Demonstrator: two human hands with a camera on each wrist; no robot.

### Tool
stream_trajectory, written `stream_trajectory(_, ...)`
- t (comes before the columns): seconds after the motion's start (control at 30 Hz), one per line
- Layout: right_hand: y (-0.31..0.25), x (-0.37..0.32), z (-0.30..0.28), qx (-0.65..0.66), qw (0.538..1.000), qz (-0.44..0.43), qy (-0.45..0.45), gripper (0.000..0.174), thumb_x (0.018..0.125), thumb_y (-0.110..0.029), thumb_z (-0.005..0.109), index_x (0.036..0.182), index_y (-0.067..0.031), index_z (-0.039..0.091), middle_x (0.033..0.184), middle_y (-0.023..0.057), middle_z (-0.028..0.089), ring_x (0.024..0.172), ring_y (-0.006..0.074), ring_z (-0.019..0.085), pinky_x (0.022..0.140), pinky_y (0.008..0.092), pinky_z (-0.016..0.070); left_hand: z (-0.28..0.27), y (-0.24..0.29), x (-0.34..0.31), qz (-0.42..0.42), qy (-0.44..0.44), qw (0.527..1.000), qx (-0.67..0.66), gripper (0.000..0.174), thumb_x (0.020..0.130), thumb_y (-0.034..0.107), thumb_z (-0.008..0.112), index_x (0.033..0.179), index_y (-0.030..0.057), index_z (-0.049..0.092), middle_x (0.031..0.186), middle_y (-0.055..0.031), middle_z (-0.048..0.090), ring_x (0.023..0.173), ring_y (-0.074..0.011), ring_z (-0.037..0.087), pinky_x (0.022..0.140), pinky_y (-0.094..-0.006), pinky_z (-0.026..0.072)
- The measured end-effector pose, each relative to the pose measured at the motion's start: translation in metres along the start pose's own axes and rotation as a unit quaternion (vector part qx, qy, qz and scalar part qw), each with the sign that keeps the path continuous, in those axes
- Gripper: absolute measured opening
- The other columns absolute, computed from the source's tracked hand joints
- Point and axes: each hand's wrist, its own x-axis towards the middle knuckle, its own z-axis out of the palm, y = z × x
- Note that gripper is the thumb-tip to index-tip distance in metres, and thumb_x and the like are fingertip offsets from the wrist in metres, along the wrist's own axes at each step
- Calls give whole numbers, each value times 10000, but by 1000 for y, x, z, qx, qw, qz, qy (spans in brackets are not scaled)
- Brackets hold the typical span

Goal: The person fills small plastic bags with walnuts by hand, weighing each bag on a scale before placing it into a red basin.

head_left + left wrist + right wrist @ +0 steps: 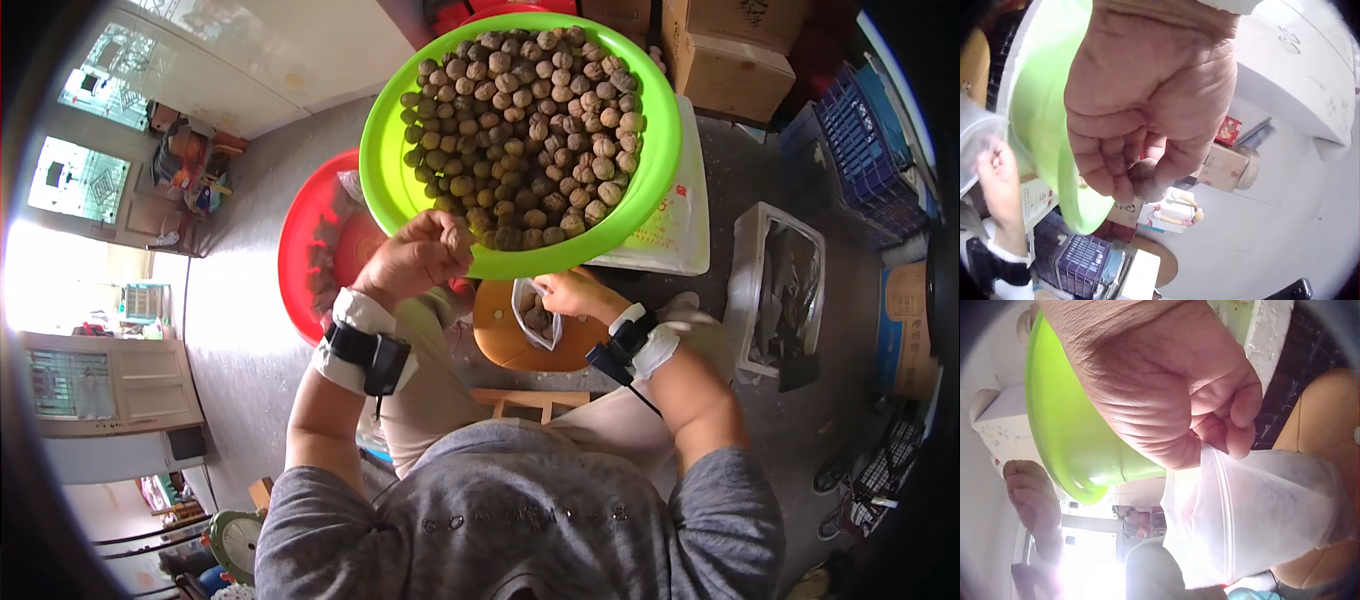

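Many walnuts point(535, 130) fill a lime-green basin point(655, 150). At the basin's near-left rim is the left hand point(420, 258); its curled fingers pinch a walnut point(1145, 174), largely covered by the fingers in the left wrist view. The right hand point(580, 297) grips the edge of a clear zip bag point(1260, 512) between thumb and fingers, below the basin. Inside the bag, a few walnuts point(537, 318) show through its open mouth. The bag rests over an orange stool point(500, 335).
Left of the green basin stands a red basin point(300, 240). A white foam box point(740, 290) holding dark plastic is on the floor at the right. Blue crates point(860, 150) and cardboard boxes point(725, 75) stand farther back. The person's knees flank the stool.
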Motion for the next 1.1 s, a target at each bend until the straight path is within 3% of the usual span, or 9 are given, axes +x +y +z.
stream_trajectory(0.07,-2,1,-3,-66,995,48,-53,169,617,-91,484,761,-9,514,713,183,529,664,308,526,578,367,396,21,-19,-15,-23,64,997,-38,179,717,-44,494,872,40,465,859,-74,502,771,-180,522,706,-294,435)
stream_trajectory(0.13,6,4,2,-47,998,17,-24,201,609,-112,490,786,-17,501,721,173,534,667,306,531,579,372,400,31,-41,-21,-25,19,999,20,196,712,-58,506,876,41,461,849,-76,511,773,-170,518,699,-279,427)
stream_trajectory(0.27,12,3,6,-18,999,18,-24,207,608,-111,484,785,-5,501,713,173,546,673,307,544,588,357,421,29,-89,-23,-60,134,955,258,205,730,18,546,917,18,462,835,-59,537,776,-159,529,678,-268,426)
stream_trajectory(0.47,31,9,17,34,998,-49,4,182,613,-94,481,772,-10,507,703,161,546,665,304,543,574,349,421,32,-109,7,-69,146,712,683,244,740,121,511,954,12,469,824,-96,542,720,-214,545,652,-283,442)
stream_trajectory(0.57,29,8,16,7,1000,-11,-9,171,621,-86,501,779,-29,535,730,154,555,693,287,544,588,343,414,8,-129,10,-1,126,628,768,208,748,173,482,891,23,481,816,-127,543,717,-254,549,610,-326,449)
stream_trajectory(0.67,13,4,6,-20,999,24,-24,189,626,-90,507,801,-34,552,752,155,560,708,281,545,595,340,412,-8,-140,12,-45,130,512,848,183,745,202,477,840,45,473,754,-123,565,673,-258,573,563,-346,460)
stream_trajectory(0.9,0,2,-1,-13,998,46,-35,185,634,-104,510,796,-38,571,720,138,569,680,268,551,591,325,413,9,-125,-4,-41,171,578,797,226,739,192,486,885,18,482,782,-148,545,729,-303,541,613,-390,437)
stream_trajectory(1.0,8,1,5,-8,1000,-10,-2,151,627,-116,503,742,-40,563,679,138,559,628,270,538,563,332,402,18,-113,-7,-112,147,578,794,241,727,170,501,909,12,487,795,-155,544,736,-314,536,632,-385,436)
stream_trajectory(1.1,10,4,5,-40,999,18,-22,107,603,-111,472,664,-34,515,617,158,510,565,298,497,517,368,365,29,-95,-14,-19,103,645,757,190,736,131,505,893,24,505,765,-135,543,697,-277,548,605,-345,444)
